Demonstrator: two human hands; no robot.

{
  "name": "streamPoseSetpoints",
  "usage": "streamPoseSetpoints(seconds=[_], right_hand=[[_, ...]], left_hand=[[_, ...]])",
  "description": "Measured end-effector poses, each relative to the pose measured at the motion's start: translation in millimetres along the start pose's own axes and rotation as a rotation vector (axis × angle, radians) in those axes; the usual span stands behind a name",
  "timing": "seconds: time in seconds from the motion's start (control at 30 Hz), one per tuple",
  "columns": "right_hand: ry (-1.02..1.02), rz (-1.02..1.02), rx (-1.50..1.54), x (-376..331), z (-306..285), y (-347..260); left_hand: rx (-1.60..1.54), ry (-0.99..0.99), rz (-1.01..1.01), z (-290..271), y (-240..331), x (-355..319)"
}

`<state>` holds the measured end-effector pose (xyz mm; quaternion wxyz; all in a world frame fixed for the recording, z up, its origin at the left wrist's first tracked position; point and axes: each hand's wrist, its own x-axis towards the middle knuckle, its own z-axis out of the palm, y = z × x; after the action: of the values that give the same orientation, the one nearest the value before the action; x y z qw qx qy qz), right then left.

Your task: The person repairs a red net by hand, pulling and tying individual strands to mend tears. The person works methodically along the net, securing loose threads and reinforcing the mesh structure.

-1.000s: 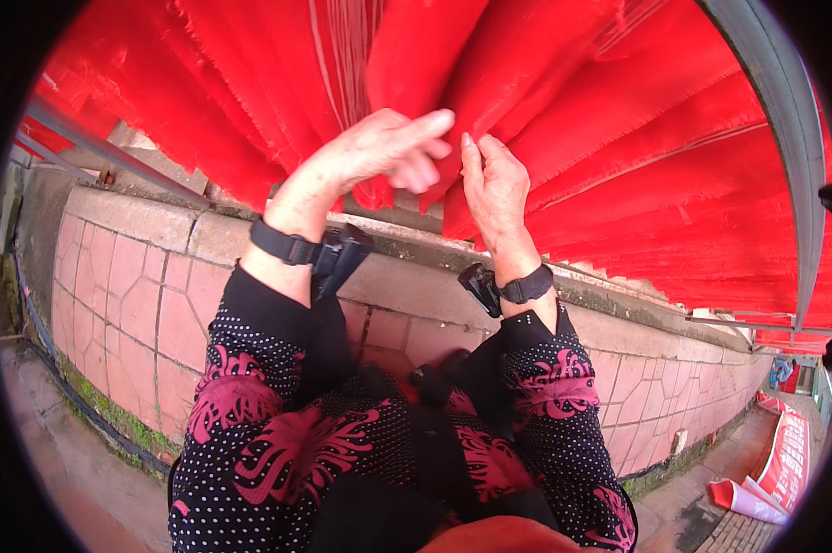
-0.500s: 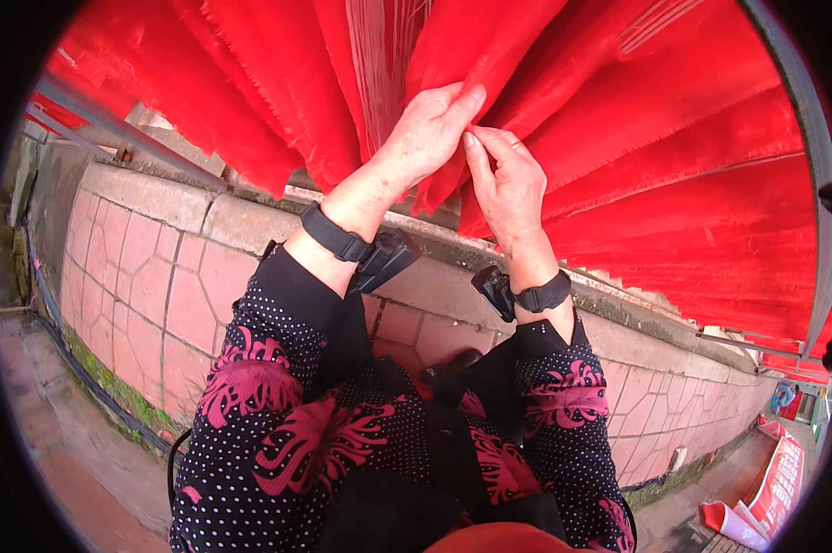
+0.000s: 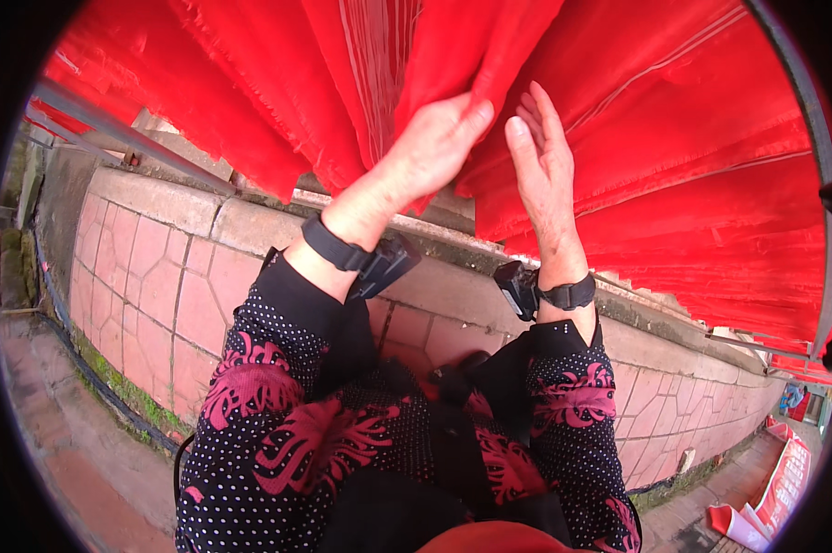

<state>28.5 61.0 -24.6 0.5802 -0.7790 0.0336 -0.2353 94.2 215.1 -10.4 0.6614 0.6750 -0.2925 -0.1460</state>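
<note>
Long sheets of red cloth [image 3: 674, 157] hang in front of me, with frayed edges and loose pale threads. My left hand [image 3: 434, 143] is closed on a fold of the red cloth near the middle, thumb on top; its fingers are partly hidden behind the cloth. To the right of that fold, my right hand [image 3: 545, 157] is raised with thumb and fingers apart and holds nothing. It is close to the hanging cloth; whether it touches it I cannot tell. Each wrist bears a black strap with a dark device, the left device [image 3: 385, 267] and the right device [image 3: 517, 288].
A grey metal bar [image 3: 135, 138] runs at the left and a curved metal frame [image 3: 817, 147] at the right. Below the cloth lies a stone curb [image 3: 250, 224] with pink paving [image 3: 148, 276]. A red-and-white printed banner [image 3: 775, 488] lies at lower right.
My right hand has let go of the cloth, moved right and slightly up, and opened. My left hand keeps its hold, slightly lower. The view has shifted a little.
</note>
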Motion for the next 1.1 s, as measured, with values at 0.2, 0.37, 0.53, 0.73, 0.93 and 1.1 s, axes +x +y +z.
streamPoseSetpoints(seconds=[0.2, 0.37, 0.53, 0.73, 0.93, 1.1], right_hand=[[-0.038, -0.034, 0.154, -3.1, 5.9, -13.0], [0.200, 0.068, -0.034, -6.5, -5.8, -15.3], [0.238, 0.132, 0.129, -5.9, -17.8, -15.1], [0.285, 0.195, 0.261, -6.0, -27.8, -13.5], [0.302, 0.213, 0.270, -9.1, -27.6, -15.5], [0.293, 0.192, 0.271, -8.9, -27.1, -16.3]], left_hand=[[0.404, 0.135, 0.329, 40.8, -13.3, -7.2], [0.652, 0.064, 0.551, 41.9, -10.9, -11.5], [0.729, 0.203, 0.728, 19.8, -9.7, -1.1], [0.712, 0.453, 0.574, -10.0, -12.8, 13.5], [0.466, 0.611, 0.419, -11.8, -11.5, 17.7], [0.150, 0.483, 0.214, -11.3, -13.5, 19.1]])
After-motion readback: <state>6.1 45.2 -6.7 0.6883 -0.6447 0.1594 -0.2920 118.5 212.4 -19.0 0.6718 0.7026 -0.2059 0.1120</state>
